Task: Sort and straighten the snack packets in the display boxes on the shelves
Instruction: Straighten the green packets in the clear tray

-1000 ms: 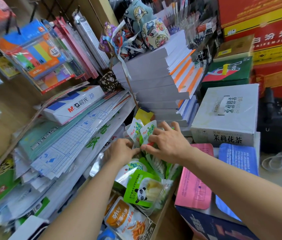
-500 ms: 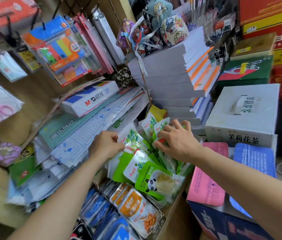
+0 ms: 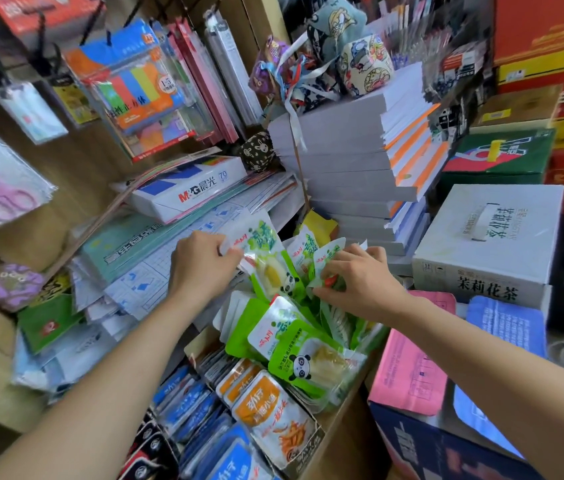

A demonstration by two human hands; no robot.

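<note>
The left hand pinches the top corner of one green panda packet between thumb and fingers and holds it raised and tilted to the left, above the back part of the display box. The right hand is curled over the upper edges of the standing green packets at the back right of the same box, with the thumb in front of them. It seems to grip them as a small bundle, though I cannot tell how many are in it. Between the two hands the packets point in different directions, so this row is, as I judge, only half arranged. Nearer to the camera, the front green packets lie flat and overlap each other, leaning toward the front edge of the box and not upright. They look not yet sorted. Beside this box, lower in the view, the orange packets are in a fairly regular row, and the blue packets to their left also look lined up, but this part is blurred and I cannot say if they need work. My judgement is that the task is somewhere in the middle: the green box is in hand, and its front half is left to do. Behind the box rises a stack of grey-edged paper pads, and to the right stands a white tea carton.
</note>
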